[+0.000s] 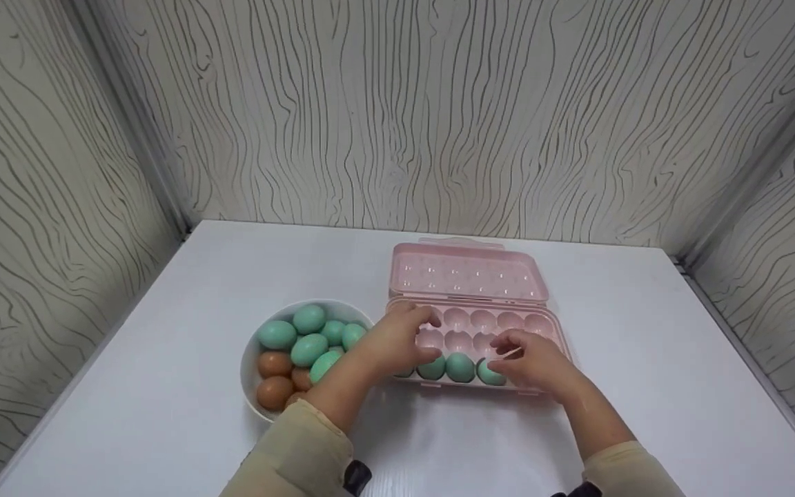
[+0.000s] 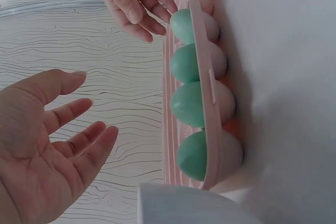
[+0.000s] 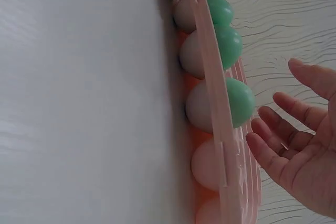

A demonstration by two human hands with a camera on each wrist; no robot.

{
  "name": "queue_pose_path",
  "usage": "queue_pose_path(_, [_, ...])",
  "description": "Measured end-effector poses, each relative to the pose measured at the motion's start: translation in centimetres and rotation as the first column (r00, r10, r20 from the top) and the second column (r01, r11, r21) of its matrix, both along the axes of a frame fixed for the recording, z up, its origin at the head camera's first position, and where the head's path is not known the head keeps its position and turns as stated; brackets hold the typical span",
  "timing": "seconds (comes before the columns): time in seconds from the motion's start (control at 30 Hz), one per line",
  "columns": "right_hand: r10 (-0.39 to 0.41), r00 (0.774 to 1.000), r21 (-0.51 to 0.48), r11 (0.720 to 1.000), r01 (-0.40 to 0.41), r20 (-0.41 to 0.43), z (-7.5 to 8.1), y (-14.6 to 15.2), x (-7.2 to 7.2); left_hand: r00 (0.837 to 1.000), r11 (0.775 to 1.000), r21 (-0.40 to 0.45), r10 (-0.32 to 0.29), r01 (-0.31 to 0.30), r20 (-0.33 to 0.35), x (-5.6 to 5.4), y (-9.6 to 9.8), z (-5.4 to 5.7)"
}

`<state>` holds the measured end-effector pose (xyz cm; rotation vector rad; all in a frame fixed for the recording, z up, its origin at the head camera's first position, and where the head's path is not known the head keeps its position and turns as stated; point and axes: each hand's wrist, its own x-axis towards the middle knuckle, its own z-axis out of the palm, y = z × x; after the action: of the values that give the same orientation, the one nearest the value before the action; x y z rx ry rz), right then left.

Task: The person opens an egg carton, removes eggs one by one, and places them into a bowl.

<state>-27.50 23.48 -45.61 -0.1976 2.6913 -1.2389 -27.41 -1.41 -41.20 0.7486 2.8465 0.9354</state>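
Observation:
A pink plastic egg box stands with its lid laid back. Several green eggs sit in the cups of its front row, while the visible cups behind them hold nothing. Over the left part of the box is my left hand, fingers apart and loosely bent, holding nothing. My right hand hovers at the rightmost green egg of that row. In the right wrist view its fingertips are close beside this egg without gripping it; whether they touch cannot be told.
Left of the box stands a white bowl of green eggs and brown eggs, partly hidden by my left forearm. Both stand on a white table. Wood-grain patterned panels enclose the table at the back and sides.

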Motion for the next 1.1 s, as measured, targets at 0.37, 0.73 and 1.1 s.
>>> queue_pose_path(0.37, [0.031, 0.989, 0.214, 0.977, 0.001, -0.147, -1.6, -1.6, 0.3, 0.999, 0.999, -0.01, -0.044, 0.044, 0.018, 0.5, 0.3, -0.7])
queue_pose_path(0.73, [-0.008, 0.981, 0.25, 0.967, 0.058, -0.195, -2.4, -1.8, 0.0, 0.998, 0.998, -0.035, -0.054, 0.054, 0.012, 0.7, 0.3, -0.9])
queue_pose_path(1.1, [-0.09, 0.989, 0.178, 0.978, 0.11, -0.117, -1.4, -1.1, -0.1, 0.998, 0.997, -0.058, -0.048, 0.05, 0.044, 0.5, 0.5, -1.0])
